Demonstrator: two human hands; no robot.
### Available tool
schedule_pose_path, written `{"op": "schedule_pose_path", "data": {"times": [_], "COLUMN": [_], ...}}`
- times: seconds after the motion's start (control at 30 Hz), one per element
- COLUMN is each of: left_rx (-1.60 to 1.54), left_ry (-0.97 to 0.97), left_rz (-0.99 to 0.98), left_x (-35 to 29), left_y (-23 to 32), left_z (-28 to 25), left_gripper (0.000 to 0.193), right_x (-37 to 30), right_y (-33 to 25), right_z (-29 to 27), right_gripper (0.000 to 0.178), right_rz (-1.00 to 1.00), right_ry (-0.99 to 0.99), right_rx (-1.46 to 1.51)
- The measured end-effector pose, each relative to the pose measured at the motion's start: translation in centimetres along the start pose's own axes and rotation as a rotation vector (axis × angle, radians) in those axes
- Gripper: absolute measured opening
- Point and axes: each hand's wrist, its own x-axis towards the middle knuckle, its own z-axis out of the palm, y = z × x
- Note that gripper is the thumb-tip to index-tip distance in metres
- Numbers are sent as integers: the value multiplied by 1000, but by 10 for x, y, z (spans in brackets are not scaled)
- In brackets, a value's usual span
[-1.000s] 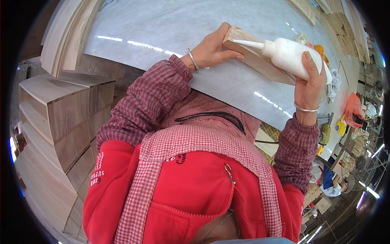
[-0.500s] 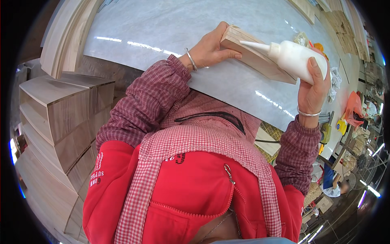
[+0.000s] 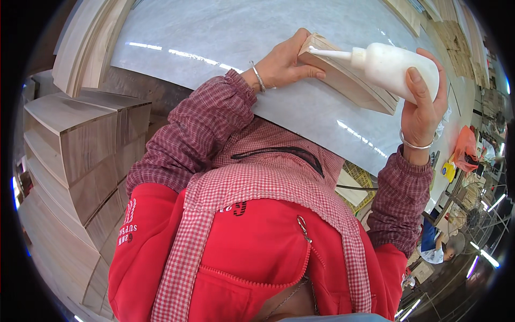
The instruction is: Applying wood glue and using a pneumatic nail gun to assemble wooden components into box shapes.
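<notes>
My left hand (image 3: 287,61) grips one end of a pale wooden piece (image 3: 348,86), thumb on the near face and fingers behind. The piece is held tilted above the table. In my right hand (image 3: 426,102) is a white squeeze bottle (image 3: 394,70) with a long tapered nozzle, lying nearly level and pointing left. Its tip sits at the edge of the wood's end next to my left hand, with a small white spot there. Thumb and fingers wrap round the bottle's body.
A smooth grey-white table (image 3: 214,32) lies under my hands. Stacked wooden pieces (image 3: 88,145) stand at the left, with upright boards (image 3: 91,43) behind them. More boards (image 3: 456,48) lie at the far right. An orange plastic bag (image 3: 465,149) and a fan (image 3: 477,214) are at the right.
The bottle has tipped closer to level, and its nozzle tip has moved left and up to the wood's end edge. My right hand has shifted slightly right.
</notes>
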Motion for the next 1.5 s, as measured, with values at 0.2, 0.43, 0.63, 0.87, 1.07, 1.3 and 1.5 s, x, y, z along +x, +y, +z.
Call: {"op": "schedule_pose_path", "data": {"times": [0.2, 0.43, 0.63, 0.87, 1.07, 1.3, 1.5], "left_rx": [-8, 11, 26, -3, -17, 19, 19], "left_ry": [2, 25, 26, 33, 25, 27, 20], "left_rz": [11, -3, 11, 51, 31, 45, 29], "left_x": [0, 0, 0, 1, -1, 1, 2], "left_y": [0, 2, 5, -3, -1, 3, 4], "left_z": [0, -1, -2, 1, 0, -1, -1], "left_gripper": [56, 55, 55, 53, 55, 53, 54], "right_x": [-8, -19, -17, -8, -9, -20, -26], "right_y": [3, 11, 11, 3, 8, 10, 13], "right_z": [-18, -40, -24, 2, -12, -35, -41], "right_gripper": [36, 36, 36, 36, 35, 35, 36], "right_rz": [31, 57, 138, 99, 71, 82, 235], "right_ry": [43, 128, 161, 44, 59, 162, 233], "right_rx": [-5, 33, 167, 20, -27, 52, 171]}}
